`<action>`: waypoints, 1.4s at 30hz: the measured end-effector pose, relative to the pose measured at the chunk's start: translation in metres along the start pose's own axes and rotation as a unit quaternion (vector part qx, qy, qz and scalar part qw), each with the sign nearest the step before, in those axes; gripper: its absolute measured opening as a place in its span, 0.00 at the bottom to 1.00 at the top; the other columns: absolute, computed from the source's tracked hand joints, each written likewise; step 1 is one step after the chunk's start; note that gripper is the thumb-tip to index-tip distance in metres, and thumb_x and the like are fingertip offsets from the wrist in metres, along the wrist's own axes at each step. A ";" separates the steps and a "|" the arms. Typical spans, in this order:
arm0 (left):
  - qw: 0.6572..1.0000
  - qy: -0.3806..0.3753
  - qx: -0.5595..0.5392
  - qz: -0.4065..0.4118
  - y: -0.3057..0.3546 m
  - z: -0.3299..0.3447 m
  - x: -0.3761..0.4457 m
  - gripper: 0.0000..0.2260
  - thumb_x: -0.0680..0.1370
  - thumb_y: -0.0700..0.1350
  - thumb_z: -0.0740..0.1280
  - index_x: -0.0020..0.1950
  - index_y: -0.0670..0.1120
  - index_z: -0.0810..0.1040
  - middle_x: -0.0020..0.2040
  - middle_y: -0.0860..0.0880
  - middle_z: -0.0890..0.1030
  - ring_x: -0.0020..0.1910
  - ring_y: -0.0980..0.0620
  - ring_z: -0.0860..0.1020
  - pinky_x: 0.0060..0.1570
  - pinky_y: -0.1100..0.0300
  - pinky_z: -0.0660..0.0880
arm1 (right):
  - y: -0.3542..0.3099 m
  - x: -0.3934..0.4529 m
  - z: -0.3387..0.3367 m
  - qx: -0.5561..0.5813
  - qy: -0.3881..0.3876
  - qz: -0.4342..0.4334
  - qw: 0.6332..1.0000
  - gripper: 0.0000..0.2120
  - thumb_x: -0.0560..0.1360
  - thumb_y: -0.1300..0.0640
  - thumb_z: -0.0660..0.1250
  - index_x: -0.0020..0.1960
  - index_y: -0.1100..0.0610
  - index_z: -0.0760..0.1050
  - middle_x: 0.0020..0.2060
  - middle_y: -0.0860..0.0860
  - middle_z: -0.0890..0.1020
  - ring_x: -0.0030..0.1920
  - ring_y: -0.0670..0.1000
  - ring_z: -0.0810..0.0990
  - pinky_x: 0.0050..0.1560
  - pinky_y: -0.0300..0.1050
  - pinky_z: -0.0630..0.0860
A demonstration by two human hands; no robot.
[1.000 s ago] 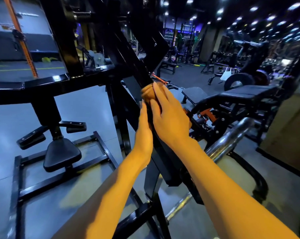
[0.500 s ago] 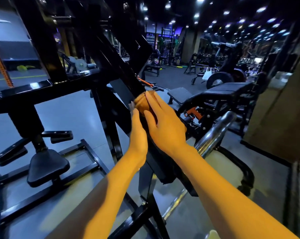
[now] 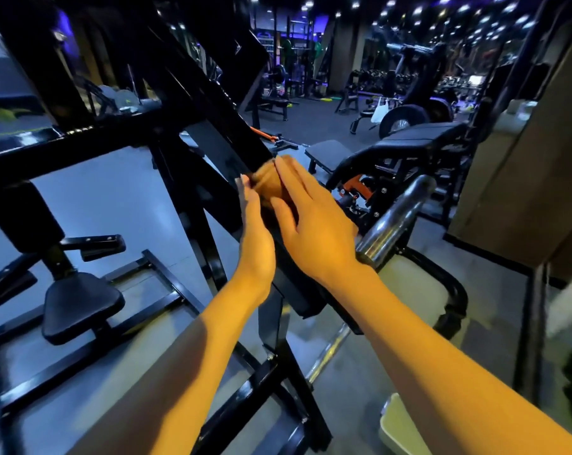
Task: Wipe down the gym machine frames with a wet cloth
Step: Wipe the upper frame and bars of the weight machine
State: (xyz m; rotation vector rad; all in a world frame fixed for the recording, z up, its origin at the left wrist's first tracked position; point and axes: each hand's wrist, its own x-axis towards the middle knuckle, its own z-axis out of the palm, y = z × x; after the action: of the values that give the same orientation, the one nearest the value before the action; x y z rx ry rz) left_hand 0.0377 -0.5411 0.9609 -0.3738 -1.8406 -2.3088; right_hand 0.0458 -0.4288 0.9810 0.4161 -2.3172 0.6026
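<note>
Premises: a dim gym hall with a grey floor [image 3: 107, 198], ceiling spotlights and rows of dark equipment. All positions below are given relative to the slanted black beam [image 3: 218, 126] of the machine directly in front of the person.

Nearest the camera, both forearms reach up to the beam. Below it, the machine's black base rails [image 3: 166, 284] lie on the floor; to the left of the beam stands a small padded seat [image 3: 81, 303]. To the right of the beam, a chrome bar [image 3: 389, 218] angles upward.

On the beam itself sits the cloth [image 3: 268, 183], bunched into a brownish wad against the upper face, at mid-length. The left hand [image 3: 256, 244] lies along the beam's left edge, fingers straight and together, its tips touching the cloth. The right hand [image 3: 314, 224] lies over the beam from the right, fingers extended and slightly spread, pressing the cloth flat against the metal. Neither hand visibly curls round the cloth.

Assessment: the step in hand appears to be wiping this beam. The next move likely calls for steady pressure while the cloth slides along the beam, with the untouched upper length yet to cover.

Beyond the beam, a padded bench [image 3: 419, 139] and further racks stand in the distance.
</note>
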 end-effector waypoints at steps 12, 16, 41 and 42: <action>0.998 0.029 0.046 0.034 -0.010 0.009 -0.008 0.25 0.87 0.57 0.50 0.83 0.64 0.44 0.84 0.60 0.45 0.82 0.59 0.49 0.82 0.50 0.49 | 0.020 -0.060 -0.016 -0.031 0.032 0.013 0.999 0.26 0.87 0.47 0.58 0.83 0.50 0.59 0.82 0.49 0.62 0.78 0.49 0.67 0.69 0.44 0.75; 0.999 0.025 0.040 0.015 -0.010 0.010 -0.018 0.24 0.88 0.56 0.49 0.83 0.63 0.45 0.83 0.63 0.45 0.81 0.61 0.48 0.82 0.51 0.49 | 0.015 -0.045 -0.013 -0.032 0.023 -0.006 0.999 0.27 0.87 0.47 0.59 0.84 0.51 0.58 0.82 0.50 0.62 0.78 0.51 0.67 0.68 0.44 0.74; 0.991 0.130 0.021 -0.005 -0.017 0.033 -0.047 0.22 0.88 0.45 0.53 0.82 0.52 0.60 0.78 0.60 0.66 0.75 0.64 0.65 0.75 0.64 0.61 | 0.058 -0.185 -0.058 0.066 0.041 0.081 0.994 0.19 0.86 0.60 0.60 0.77 0.54 0.70 0.74 0.46 0.73 0.72 0.45 0.72 0.73 0.33 0.65; 0.990 0.141 0.027 -0.012 -0.021 0.033 -0.055 0.20 0.87 0.45 0.54 0.81 0.52 0.64 0.77 0.59 0.67 0.76 0.59 0.65 0.74 0.62 0.62 | 0.057 -0.190 -0.060 0.120 0.066 0.106 0.985 0.15 0.86 0.64 0.59 0.70 0.55 0.74 0.68 0.46 0.77 0.68 0.45 0.76 0.70 0.35 0.69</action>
State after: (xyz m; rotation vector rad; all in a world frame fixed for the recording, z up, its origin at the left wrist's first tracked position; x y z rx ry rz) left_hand 0.0874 -0.5060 0.9316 -0.0148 -1.7703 -2.1876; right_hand 0.1873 -0.3255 0.8705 0.2329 -2.1841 0.9908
